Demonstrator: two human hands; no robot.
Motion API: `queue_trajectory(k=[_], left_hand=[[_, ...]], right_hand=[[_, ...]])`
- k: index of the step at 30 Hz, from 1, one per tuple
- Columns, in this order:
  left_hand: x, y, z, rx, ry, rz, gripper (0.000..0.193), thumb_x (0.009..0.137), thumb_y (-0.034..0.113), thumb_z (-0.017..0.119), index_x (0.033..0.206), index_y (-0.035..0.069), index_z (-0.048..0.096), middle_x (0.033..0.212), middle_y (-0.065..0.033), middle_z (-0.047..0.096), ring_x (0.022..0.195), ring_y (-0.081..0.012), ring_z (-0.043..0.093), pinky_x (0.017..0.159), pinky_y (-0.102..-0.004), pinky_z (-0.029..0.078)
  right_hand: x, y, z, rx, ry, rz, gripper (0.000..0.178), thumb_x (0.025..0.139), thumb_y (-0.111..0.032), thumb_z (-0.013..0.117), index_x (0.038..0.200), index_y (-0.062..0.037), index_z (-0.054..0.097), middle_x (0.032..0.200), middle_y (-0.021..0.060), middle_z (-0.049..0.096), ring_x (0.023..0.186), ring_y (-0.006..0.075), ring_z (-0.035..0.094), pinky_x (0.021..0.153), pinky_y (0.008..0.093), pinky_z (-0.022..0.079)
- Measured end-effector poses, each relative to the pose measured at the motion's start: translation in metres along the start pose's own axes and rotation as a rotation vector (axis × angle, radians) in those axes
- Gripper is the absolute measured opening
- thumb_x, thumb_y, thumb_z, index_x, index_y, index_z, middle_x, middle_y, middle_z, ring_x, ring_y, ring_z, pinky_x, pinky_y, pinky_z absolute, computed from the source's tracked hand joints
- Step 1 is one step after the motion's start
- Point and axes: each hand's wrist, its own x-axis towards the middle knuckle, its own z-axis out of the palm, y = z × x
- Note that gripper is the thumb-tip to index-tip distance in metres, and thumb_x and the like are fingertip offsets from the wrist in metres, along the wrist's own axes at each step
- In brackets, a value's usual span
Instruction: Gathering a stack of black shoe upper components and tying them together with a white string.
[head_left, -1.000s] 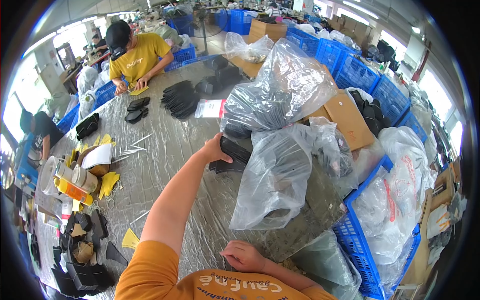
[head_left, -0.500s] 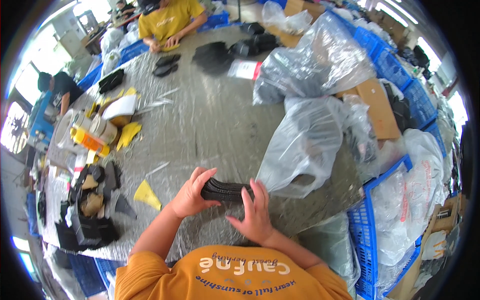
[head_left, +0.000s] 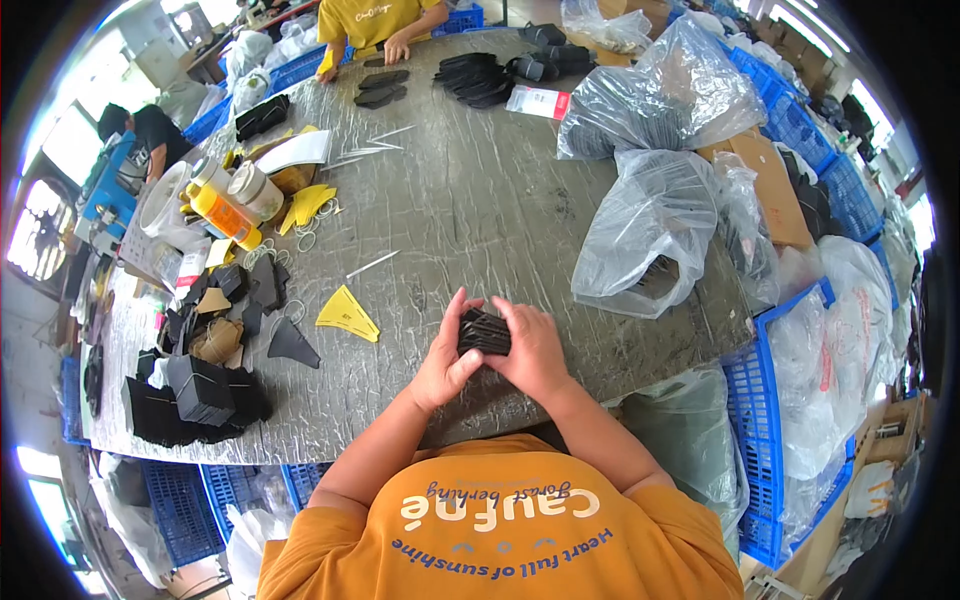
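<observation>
**A:** What fills the frame, biggest first?

**B:** One grey table (head_left: 470, 200) runs from the upper centre down to the middle. On it, right of centre, stand two big clear plastic bags: one (head_left: 655, 235) at centre right, one (head_left: 660, 95) above it toward the upper right. Blue crates (head_left: 790, 440) line the right edge; I cannot count them surely.

**A:** And smaller?

**B:** At the left, one orange bottle (head_left: 225, 215), beside it one roll of tape (head_left: 255, 190). One yellow triangular piece (head_left: 345, 312) lies just left of the hands. Black pieces (head_left: 200, 390) are heaped at lower left, too jumbled to count.

**A:** The hands?

**B:** Two, at the centre. The left hand (head_left: 445, 360) and the right hand (head_left: 530, 350) are both curled around one small stack of black pieces (head_left: 483, 333), fingers closed on it from either side, just over the table's near edge.

**A:** Its long axis?

**B:** Roughly left to right across the frame, ends tucked in the palms. Which end leads, I cannot tell.

**A:** Other people?

**B:** One in a yellow shirt (head_left: 385, 20) at the top, hands on the table; one in dark clothing (head_left: 150, 130) at upper left.
</observation>
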Motion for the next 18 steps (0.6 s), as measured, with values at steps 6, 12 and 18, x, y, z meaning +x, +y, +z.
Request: queue_trajectory(k=[6, 12, 18], left_hand=[[0.006, -0.010, 0.004, 0.196, -0.057, -0.035, 0.097, 0.089, 0.052, 0.058, 0.150, -0.003, 0.007, 0.149, -0.0263, 0.025, 0.140, -0.0348, 0.025, 0.115, -0.0424, 0.020], [-0.024, 0.025, -0.004, 0.104, -0.058, -0.059, 0.078, 0.095, 0.045, 0.050, 0.146, -0.006, 0.020, 0.141, -0.0222, 0.039, 0.133, -0.0308, 0.038, 0.112, -0.0403, 0.027], [-0.049, 0.040, -0.039, -0.110, 0.096, -0.492, 0.028, 0.095, 0.021, 0.060, 0.109, -0.003, 0.061, 0.108, -0.0078, 0.063, 0.098, -0.0141, 0.057, 0.089, -0.0286, 0.045]], right_hand=[[-0.008, -0.020, -0.003, -0.267, 0.057, 0.051, 0.107, 0.054, -0.035, 0.087, 0.144, -0.0108, 0.033, 0.118, 0.0097, 0.050, 0.110, 0.0304, 0.049, 0.095, 0.0506, 0.032], [-0.006, -0.022, -0.014, 0.051, -0.038, -0.055, 0.088, 0.062, -0.012, 0.081, 0.140, -0.0121, 0.040, 0.106, 0.0052, 0.058, 0.099, 0.0272, 0.057, 0.090, 0.0461, 0.038], [0.002, -0.041, -0.013, 0.021, -0.221, -0.198, 0.067, 0.066, -0.008, 0.074, 0.130, -0.0140, 0.054, 0.123, 0.0101, 0.055, 0.119, 0.0307, 0.050, 0.101, 0.0510, 0.037]])
